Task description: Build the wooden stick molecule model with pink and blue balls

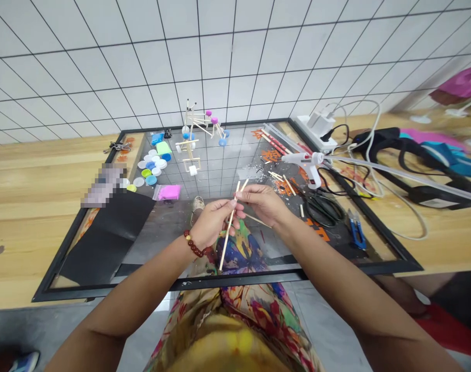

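Observation:
My left hand [215, 219], with a bead bracelet on its wrist, is closed around thin wooden sticks [228, 232] that slant down toward my lap. My right hand [260, 201] pinches the upper ends of the same sticks, right beside the left hand. Both hands hover over the near part of a framed glass pane [219, 279] lying on the wooden table [29, 186]. A stick model with coloured bottle caps [204, 129] stands at the far edge of the pane.
Loose bottle caps [152, 168] and a pink packet [168, 192] lie at left, near a black sheet [107, 237]. A white glue gun [307, 163], scissors [324, 206], blue snips [357, 232], a power strip [316, 126] and cables sit at right.

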`<state>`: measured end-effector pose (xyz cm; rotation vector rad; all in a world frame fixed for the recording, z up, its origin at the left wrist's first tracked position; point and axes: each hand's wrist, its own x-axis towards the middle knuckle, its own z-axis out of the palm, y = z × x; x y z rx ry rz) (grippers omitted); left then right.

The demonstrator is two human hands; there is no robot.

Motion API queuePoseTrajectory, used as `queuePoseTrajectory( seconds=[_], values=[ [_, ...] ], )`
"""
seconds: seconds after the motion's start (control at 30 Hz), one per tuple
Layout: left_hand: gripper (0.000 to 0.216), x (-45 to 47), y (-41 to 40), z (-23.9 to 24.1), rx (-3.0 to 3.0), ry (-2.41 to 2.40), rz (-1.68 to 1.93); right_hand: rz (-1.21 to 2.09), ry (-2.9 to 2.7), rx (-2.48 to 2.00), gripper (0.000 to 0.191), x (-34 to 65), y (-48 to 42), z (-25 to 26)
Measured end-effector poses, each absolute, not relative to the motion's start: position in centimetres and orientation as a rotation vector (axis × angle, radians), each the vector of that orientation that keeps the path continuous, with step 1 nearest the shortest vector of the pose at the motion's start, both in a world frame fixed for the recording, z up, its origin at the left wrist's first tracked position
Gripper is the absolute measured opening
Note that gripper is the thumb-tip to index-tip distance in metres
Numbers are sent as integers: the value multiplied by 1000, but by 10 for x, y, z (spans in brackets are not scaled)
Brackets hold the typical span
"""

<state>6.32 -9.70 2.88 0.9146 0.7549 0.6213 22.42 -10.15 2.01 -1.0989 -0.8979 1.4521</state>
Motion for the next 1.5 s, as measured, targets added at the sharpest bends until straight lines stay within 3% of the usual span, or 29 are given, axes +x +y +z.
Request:
queuePoseTrajectory(
  seconds=[0.1, 0.27, 1.5],
  values=[
    [29, 64, -99, 29, 932, 726, 616, 1547, -943, -1086, 31, 223, -103, 22],
    [26, 64, -101, 29, 919, 731, 622, 1431, -889, -1107, 36, 224, -101, 21],
    [30, 63, -100, 29, 859, 724, 532, 1379, -920, -1153, 33, 225, -103, 21]
  ],
)
